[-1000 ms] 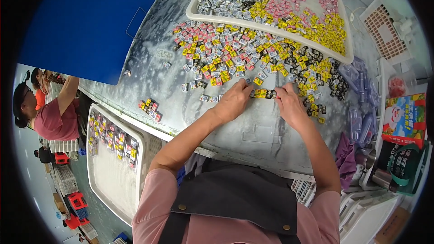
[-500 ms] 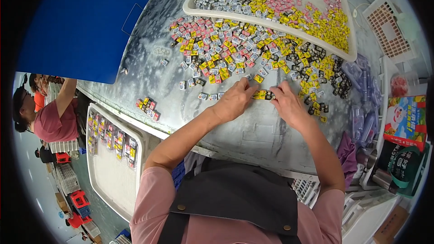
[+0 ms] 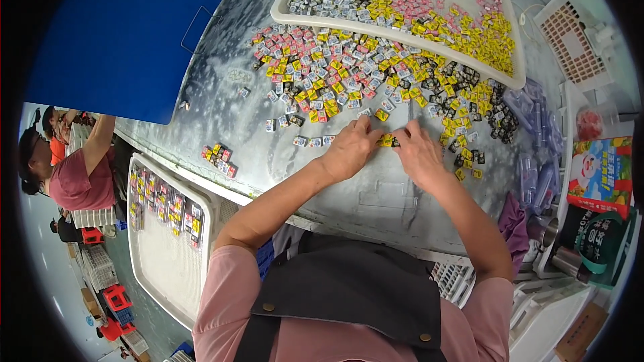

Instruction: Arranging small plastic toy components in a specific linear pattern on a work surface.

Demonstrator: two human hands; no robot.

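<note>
A row of small printed blocks lies on the grey table in front of me. At its left end several white blocks (image 3: 314, 141) show. My left hand (image 3: 352, 150) is closed over the middle of the row, fingertips pinching down. Facing it, my right hand (image 3: 421, 155) presses its fingers on the row's right end. Between the two sets of fingertips a yellow block (image 3: 386, 140) shows; the blocks under the fingers are hidden. Just beyond the hands spreads a loose heap of pink, white, yellow and black blocks (image 3: 335, 74).
A white tray (image 3: 396, 29) of colour-sorted blocks stands at the back. Clear plastic cases (image 3: 537, 121) lie at the right, by a colourful box (image 3: 600, 171). At the lower left, another white tray (image 3: 161, 281) holds filled packs (image 3: 176, 213). A blue panel (image 3: 121, 33) covers the upper left; a co-worker (image 3: 80, 171) is beyond.
My right hand has slid a little left, toward my left hand, and the stretch of row showing between them has shortened. My left hand has hardly moved.
</note>
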